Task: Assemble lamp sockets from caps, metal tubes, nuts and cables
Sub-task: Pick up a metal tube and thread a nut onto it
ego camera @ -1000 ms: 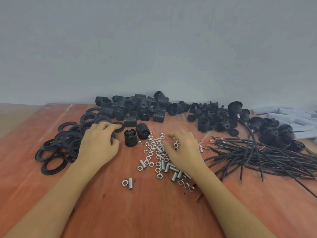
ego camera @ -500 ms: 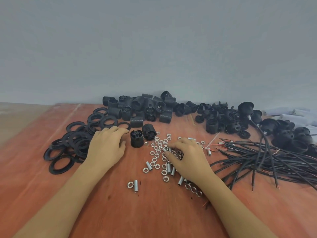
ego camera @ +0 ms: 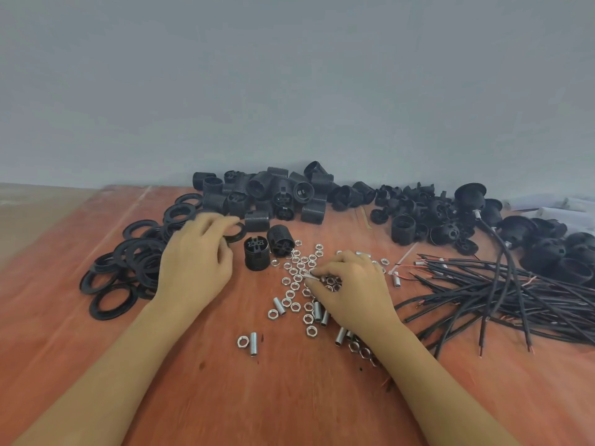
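My right hand [ego camera: 351,284] lies over the scatter of silver nuts [ego camera: 299,268] and pinches a short metal tube [ego camera: 314,277] between thumb and forefinger. More metal tubes [ego camera: 280,305] lie around and under it. My left hand [ego camera: 196,262] rests on the pile of black rings [ego camera: 122,268], fingers bent, with its fingertips on one ring [ego camera: 237,232]. Between the hands a black socket body [ego camera: 256,254] stands upright, and another [ego camera: 280,241] lies tilted behind it. Black cables [ego camera: 515,291] lie to the right.
A heap of threaded socket bodies [ego camera: 277,194] and black caps [ego camera: 434,217] lines the wall. One cap with a cable fitted [ego camera: 470,194] stands at the back right. A lone nut [ego camera: 243,342] and tube [ego camera: 253,340] lie nearer me on the red table [ego camera: 289,397].
My right hand has drawn back a little over the nuts and closed thumb and forefinger on a metal tube. My left hand has stayed on the rings.
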The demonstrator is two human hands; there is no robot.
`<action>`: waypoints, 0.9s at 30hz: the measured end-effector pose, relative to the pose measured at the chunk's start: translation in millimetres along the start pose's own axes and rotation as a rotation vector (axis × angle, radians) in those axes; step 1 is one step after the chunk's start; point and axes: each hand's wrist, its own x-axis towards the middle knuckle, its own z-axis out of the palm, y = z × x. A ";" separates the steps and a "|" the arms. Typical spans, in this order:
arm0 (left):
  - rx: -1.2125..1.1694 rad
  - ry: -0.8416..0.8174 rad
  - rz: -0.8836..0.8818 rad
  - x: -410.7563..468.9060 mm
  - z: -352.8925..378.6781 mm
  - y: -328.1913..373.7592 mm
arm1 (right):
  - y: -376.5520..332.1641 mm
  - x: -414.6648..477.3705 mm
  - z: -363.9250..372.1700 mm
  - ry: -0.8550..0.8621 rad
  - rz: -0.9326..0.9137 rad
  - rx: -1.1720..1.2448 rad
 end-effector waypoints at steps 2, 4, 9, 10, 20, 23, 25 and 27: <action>-0.110 0.192 0.096 1.6 -5.6 5.2 | -0.7 1.9 1.5 -0.011 0.002 -0.015; -0.245 0.217 0.242 -2.3 -8.0 16.4 | -1.1 3.0 4.0 -0.008 -0.027 -0.034; -0.330 -0.181 0.315 -21.7 2.3 50.2 | -0.4 2.2 5.7 0.069 -0.085 -0.001; -0.316 -0.238 0.293 -23.1 5.0 53.1 | -0.2 2.1 5.6 0.071 -0.083 0.000; -0.281 -0.412 0.050 -26.2 12.8 61.6 | -1.9 0.7 4.5 0.062 -0.053 0.019; -0.292 -0.448 0.010 -24.8 12.2 61.1 | -2.6 -0.3 3.2 0.067 -0.047 0.044; -0.292 -0.476 -0.010 -23.4 12.2 59.7 | -3.1 -0.9 2.5 0.061 -0.046 0.048; -0.301 -0.515 -0.054 -19.3 11.4 58.0 | -3.2 -1.1 2.3 0.056 -0.045 0.054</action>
